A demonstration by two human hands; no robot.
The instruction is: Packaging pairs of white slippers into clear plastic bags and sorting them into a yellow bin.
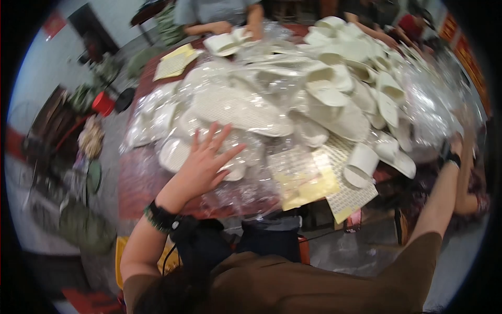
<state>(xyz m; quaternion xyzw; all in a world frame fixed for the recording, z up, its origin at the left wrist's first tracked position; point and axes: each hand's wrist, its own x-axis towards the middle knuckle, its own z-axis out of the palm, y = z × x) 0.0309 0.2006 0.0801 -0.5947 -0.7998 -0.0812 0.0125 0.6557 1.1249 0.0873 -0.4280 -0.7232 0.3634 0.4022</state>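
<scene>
With fingers spread, my left hand (206, 159) lies open over white slippers in clear plastic bags. Under and beyond it, a bagged slipper with a textured sole (238, 110) is turned up. My right arm stretches far out to the right, where my right hand (457, 142) is at the clear plastic bags (426, 107). Its fingers are blurred and partly hidden, so I cannot make out whether it holds anything. Loose white slippers (361, 162) lie between my hands, close to sheets of small printed stickers (353, 196) and a yellow-edged sheet (308, 193).
The reddish table (141, 183) carries a big heap of white slippers (340, 44). Yellow sheets (178, 60) lie at its far left. Across it, a person's hands (253, 29) handle slippers; another person's arm (465, 178) is beside my right hand. A red bucket (103, 103) stands on the floor.
</scene>
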